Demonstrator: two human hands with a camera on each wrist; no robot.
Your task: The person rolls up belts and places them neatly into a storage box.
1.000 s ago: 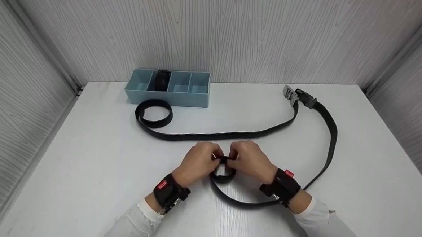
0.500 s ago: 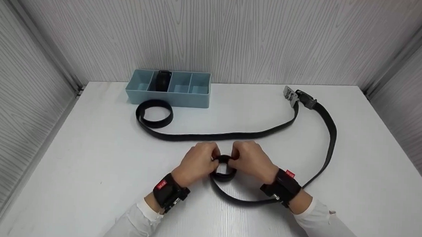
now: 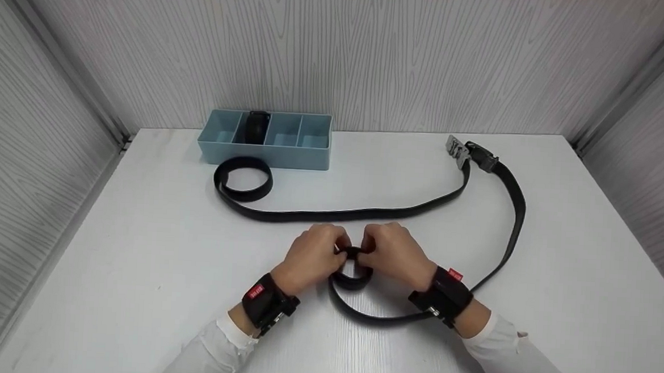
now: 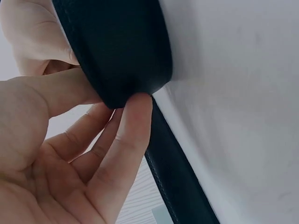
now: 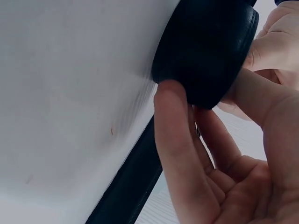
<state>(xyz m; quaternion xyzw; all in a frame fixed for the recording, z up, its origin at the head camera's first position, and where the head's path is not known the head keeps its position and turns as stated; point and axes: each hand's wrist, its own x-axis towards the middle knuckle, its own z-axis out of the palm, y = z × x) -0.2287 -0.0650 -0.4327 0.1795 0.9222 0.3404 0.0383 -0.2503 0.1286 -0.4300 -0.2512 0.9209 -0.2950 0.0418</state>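
Observation:
Both hands work at a black belt that is rolled into a small coil (image 3: 351,282) on the table. My left hand (image 3: 312,255) pinches the coil's far left side between thumb and fingers. From the other side, my right hand (image 3: 397,257) pinches its far right side. In the left wrist view the coil (image 4: 117,46) stands on edge, with a fingertip on its outer face; the right wrist view shows the coil (image 5: 205,51) likewise. The belt's unrolled length (image 3: 379,321) curves under the right wrist and up to a dark buckle (image 3: 481,155).
A second black belt (image 3: 330,215) lies beyond the hands, its left end loosely coiled and its silver buckle (image 3: 457,150) beside the dark one. Behind it stands a blue divided box (image 3: 296,158), with a rolled black belt (image 3: 256,128) in one compartment. Panels enclose the table's back and sides.
The belt's unrolled length at the right has drawn slightly leftward. Both hands stay at the coil, their fingers shifting a little on its far side. The second belt and the box have not moved.

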